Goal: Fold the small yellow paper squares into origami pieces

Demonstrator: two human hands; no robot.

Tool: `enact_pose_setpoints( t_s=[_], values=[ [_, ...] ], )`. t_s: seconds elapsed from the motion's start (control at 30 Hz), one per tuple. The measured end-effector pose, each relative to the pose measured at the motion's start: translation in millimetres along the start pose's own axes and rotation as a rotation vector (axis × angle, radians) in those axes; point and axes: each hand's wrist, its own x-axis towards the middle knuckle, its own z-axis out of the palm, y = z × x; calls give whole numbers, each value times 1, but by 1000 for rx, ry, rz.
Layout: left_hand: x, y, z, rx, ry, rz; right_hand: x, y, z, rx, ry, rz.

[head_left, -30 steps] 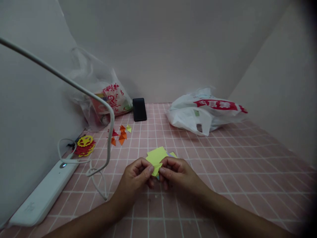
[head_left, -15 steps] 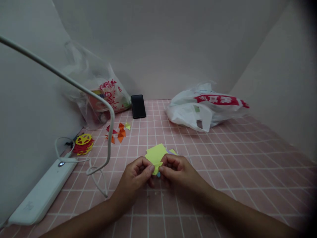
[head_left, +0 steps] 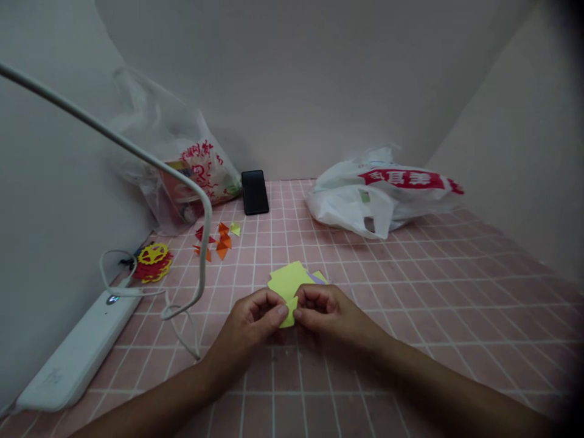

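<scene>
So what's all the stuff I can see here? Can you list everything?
yellow paper piece: one, yellow, pinched between both hands, above the tiles
pink tiled tabletop: one, pink with white lines, under everything
black phone: one, black, leaning at the back wall
white plastic bag with red print: one, back right
clear plastic bag with red print: one, back left
small paper triangles: several, orange, red, yellow, left of centre
red and yellow paper cutouts: a small pile, far left
white lamp base: one, white, near left
left hand: one, fingers pinching the paper
right hand: one, fingers pinching the paper
</scene>
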Motion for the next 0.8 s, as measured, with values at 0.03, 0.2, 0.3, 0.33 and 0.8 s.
enact_pose_setpoints(
  t_s=[0.03, 0.2, 0.3, 0.33, 0.8],
  values=[
    [0, 0, 0, 17, -1, 2, 0, 0, 0, -20, -10, 4],
    [0, 2, 0, 42, 16, 14, -2, -3, -1, 8, -27, 8],
    [0, 1, 0, 12, 9, -8, -1, -4, -3, -9, -25, 11],
    [0, 1, 1, 1, 3, -19, -1, -4, -3, -21, -22, 10],
    [-1, -4, 1, -57, -7, -58, -3, -3, -2, 14, -26, 19]
  ],
)
